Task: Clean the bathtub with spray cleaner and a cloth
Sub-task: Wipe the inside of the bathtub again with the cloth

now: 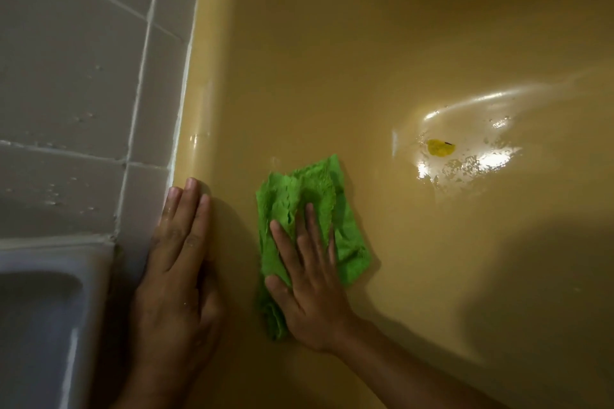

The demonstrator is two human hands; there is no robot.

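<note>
A mustard-yellow bathtub (382, 43) fills most of the head view. A crumpled green cloth (319, 196) lies against its inner wall near the rim. My right hand (309, 279) presses flat on the cloth with fingers spread and straight. My left hand (176, 262) rests flat on the tub's rim, fingers straight and together, holding nothing. A small bright yellow object (440, 147) sits on the wet, shiny tub floor to the right. No spray bottle is in view.
Grey wall tiles (73, 76) with white grout border the tub rim on the left. A white ceramic fixture (50, 309) sits at the lower left beside my left hand. Water glints on the tub floor (481, 159).
</note>
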